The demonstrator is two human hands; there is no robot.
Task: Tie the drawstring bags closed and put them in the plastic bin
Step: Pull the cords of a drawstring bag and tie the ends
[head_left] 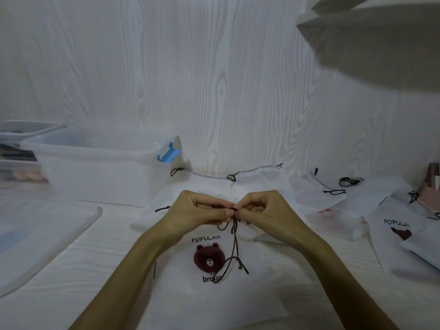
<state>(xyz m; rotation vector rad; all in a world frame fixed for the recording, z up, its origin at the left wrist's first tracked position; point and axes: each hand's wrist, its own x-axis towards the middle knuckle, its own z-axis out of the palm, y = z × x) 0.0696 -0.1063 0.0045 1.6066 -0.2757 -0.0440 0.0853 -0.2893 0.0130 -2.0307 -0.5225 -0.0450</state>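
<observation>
A white drawstring bag (214, 289) printed with a brown bear and the word "POPULAR" lay flat on the pale table (95, 253) at lower centre of the frame. Its dark drawstring (234, 244) ran up from loose ends by the bear to the two hands just above. The left hand (197, 210) and the right hand (264, 210) met fingertip to fingertip — each with fingers curled, pinching the cord between thumb and forefinger. Behind them, more white bags (262, 179) lay spread toward the right edge (one there showed the same bear print). At left of the frame stood the translucent plastic bin (95, 167) with a blue handle clip (169, 152), its lid (35, 239) resting flat on the table at lower left.
</observation>
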